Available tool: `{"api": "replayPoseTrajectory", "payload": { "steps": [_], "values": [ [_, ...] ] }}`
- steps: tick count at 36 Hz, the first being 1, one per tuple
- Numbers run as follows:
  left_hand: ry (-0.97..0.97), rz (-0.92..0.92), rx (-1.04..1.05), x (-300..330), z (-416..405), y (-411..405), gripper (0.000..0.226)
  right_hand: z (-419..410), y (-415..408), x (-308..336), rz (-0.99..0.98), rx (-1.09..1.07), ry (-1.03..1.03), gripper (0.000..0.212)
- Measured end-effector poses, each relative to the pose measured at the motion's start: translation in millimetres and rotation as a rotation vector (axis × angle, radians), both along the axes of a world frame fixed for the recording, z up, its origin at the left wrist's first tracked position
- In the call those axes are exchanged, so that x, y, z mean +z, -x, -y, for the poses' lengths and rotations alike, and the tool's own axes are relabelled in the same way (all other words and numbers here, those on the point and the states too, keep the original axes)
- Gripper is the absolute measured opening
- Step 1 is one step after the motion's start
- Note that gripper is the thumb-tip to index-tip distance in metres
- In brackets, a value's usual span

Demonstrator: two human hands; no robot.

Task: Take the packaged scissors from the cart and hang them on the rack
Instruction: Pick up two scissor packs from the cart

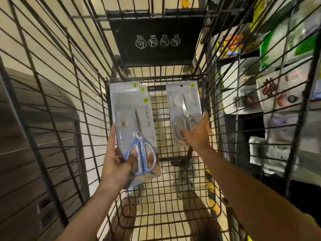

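Centre frame, inside the cart (173,202): my left hand (115,164) clamps stacked scissor packs (133,126) (print unreadable); my right hand (197,134) pinches one pack (184,108).

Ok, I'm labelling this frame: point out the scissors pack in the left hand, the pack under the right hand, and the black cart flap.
left pack (133,122): head view, clear blister front.
right pack (184,103): head view, blades.
black cart flap (156,37): head view, centre.
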State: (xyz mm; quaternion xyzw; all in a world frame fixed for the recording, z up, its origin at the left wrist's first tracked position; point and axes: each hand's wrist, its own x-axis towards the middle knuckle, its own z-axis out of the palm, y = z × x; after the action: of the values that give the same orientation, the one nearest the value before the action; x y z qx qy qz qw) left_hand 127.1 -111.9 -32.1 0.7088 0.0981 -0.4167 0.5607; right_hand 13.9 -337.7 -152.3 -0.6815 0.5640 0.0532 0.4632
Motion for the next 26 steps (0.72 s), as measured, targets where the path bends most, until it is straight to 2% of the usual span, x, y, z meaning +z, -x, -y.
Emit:
{"api": "replayPoseTrajectory", "payload": {
  "steps": [4, 8, 12, 16, 21, 26],
  "values": [
    [0.035, 0.042, 0.0, 4.3, 4.1, 1.0, 0.096, -5.9, -3.3, -19.3, -0.112, 0.085, 0.163, 0.108],
    [0.053, 0.038, -0.003, 2.7, 2.7, 3.9, 0.095, -9.9, -0.4, -16.8, -0.076, 0.003, 0.13, 0.119],
    [0.053, 0.052, -0.024, 0.6, 1.0, 6.3, 0.101, -17.3, 2.2, -3.2, -0.082, -0.096, 0.179, 0.12],
    [0.028, 0.114, -0.11, 3.7, -2.7, 8.9, 0.099, -26.6, 10.0, 6.5, 0.038, -0.191, 0.06, 0.128],
    [0.003, 0.22, -0.221, 11.7, -5.2, 9.8, 0.087, -44.7, 22.6, 8.7, 0.195, -0.244, -0.142, 0.11],
    [-0.011, 0.195, -0.232, 16.8, -5.7, 12.7, 0.089, -62.0, 30.6, 6.3, 0.337, -0.34, -0.267, 0.079]
  ]
}}
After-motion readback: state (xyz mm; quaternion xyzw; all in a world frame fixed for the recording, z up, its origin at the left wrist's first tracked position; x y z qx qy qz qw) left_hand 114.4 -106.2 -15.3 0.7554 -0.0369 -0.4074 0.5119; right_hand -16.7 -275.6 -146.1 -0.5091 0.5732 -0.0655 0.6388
